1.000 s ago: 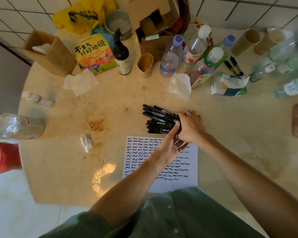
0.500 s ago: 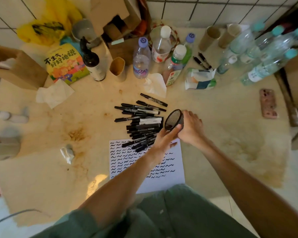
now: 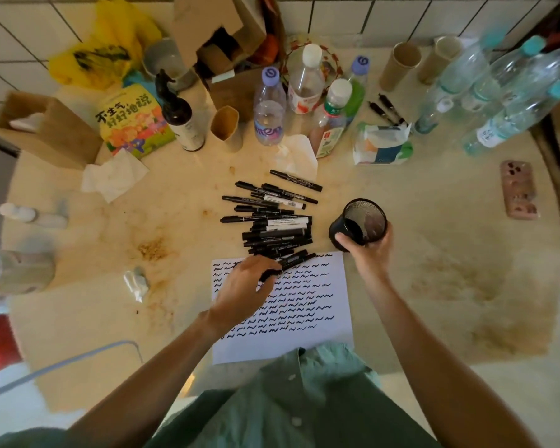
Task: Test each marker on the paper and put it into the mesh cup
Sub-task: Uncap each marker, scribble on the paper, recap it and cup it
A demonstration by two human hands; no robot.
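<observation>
Several black markers (image 3: pixel 272 218) lie in a loose pile on the table, just above the white paper (image 3: pixel 333 331), which is covered in rows of black squiggles. My right hand (image 3: pixel 369 253) holds the black mesh cup (image 3: pixel 358 224) upright, right of the pile; the cup looks empty. My left hand (image 3: pixel 246 286) rests over the paper's top left, its fingers closed on a black marker (image 3: pixel 288 263) at the pile's near edge.
Plastic bottles (image 3: pixel 269 108), paper cups (image 3: pixel 225 126), a pump bottle (image 3: pixel 180 118), tissues (image 3: pixel 114 176), a tissue pack (image 3: pixel 380 145) and cardboard boxes (image 3: pixel 46 130) crowd the far side. Two more markers (image 3: pixel 387 108) lie among them. A phone (image 3: pixel 518 189) lies at the right.
The markers were tipped out of the mesh cup onto the table. My right hand turned the cup upright and moved it right. My left hand left the cup and took hold of a marker.
</observation>
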